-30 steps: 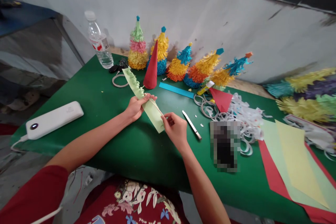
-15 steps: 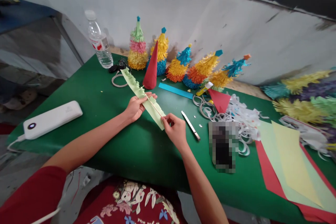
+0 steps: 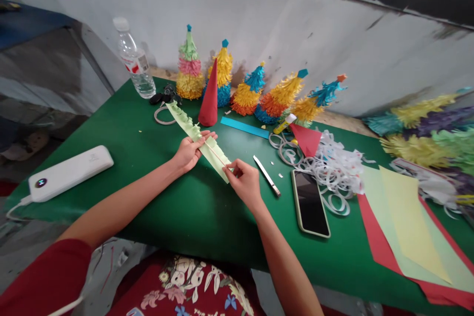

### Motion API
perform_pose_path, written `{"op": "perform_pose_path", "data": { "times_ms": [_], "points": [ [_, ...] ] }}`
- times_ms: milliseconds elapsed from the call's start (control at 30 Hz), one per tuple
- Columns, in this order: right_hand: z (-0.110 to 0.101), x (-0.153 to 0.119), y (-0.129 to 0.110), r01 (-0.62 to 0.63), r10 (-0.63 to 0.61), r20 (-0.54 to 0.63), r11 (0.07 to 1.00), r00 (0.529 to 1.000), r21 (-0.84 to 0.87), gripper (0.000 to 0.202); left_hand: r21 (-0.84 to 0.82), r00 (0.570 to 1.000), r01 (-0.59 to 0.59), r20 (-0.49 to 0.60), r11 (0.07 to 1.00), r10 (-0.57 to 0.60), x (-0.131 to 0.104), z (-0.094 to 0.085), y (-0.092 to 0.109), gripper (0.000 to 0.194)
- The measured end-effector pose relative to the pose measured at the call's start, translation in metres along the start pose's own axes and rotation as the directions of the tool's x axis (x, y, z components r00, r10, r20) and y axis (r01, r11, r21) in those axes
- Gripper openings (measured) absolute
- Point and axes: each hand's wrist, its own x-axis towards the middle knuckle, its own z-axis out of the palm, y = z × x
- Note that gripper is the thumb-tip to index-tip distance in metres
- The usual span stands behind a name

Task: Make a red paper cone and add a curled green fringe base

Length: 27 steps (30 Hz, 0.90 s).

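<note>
A light green paper strip (image 3: 182,119) with a fringed, curled edge lies slantwise across my left hand (image 3: 189,152), whose thumb presses on it from above. My right hand (image 3: 244,180) pinches a thin stick (image 3: 216,152) at the strip's lower right end. The stick lies along the strip's surface. Just behind the strip, a plain red paper cone (image 3: 209,101) stands upright. To its right is a flat blue strip (image 3: 244,127). A slim cutter knife (image 3: 266,176) rests on the table to the right of my right hand.
Several fringed paper trees (image 3: 248,91) line the wall. A bottle (image 3: 136,66) stands at the back left, a power bank (image 3: 70,173) at the left. On the right are a phone (image 3: 311,203), white paper curls (image 3: 338,165), a glue stick (image 3: 284,123) and coloured sheets (image 3: 411,222) on the green table (image 3: 148,222).
The view has shifted slightly, so most things sit a little further left. Both hands keep their hold on the strip and stick, with barely any change. The phone now shows clearly instead of pixelated.
</note>
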Motion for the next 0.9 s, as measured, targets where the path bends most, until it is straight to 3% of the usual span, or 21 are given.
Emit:
{"op": "perform_pose_path", "data": {
  "times_ms": [367,633,733,833,900],
  "points": [
    [-0.002,0.001,-0.003,-0.01,0.009,0.04,0.999,0.999,0.042,0.023,-0.067,0.999,-0.004,0.048,0.998,0.007,-0.002,0.001,0.002,0.04],
    [-0.021,0.003,-0.005,-0.075,0.052,0.126,0.979,0.991,0.187,0.028,-0.128,0.995,-0.085,-0.062,0.988,0.078,0.007,-0.003,0.011,0.043],
    [-0.028,0.006,-0.002,-0.072,0.057,0.065,0.964,0.996,0.258,0.031,-0.152,0.988,-0.127,-0.104,0.98,0.112,0.009,-0.003,0.015,0.039],
    [-0.025,0.009,0.0,0.011,0.003,-0.049,0.961,0.999,0.276,0.029,-0.147,0.993,-0.111,-0.053,0.983,0.104,0.005,0.0,0.013,0.039],
    [-0.019,0.01,0.001,0.016,-0.002,-0.046,0.954,0.999,0.301,0.028,-0.129,0.997,-0.078,-0.006,0.989,0.078,0.0,0.003,0.009,0.042]
  ]
}}
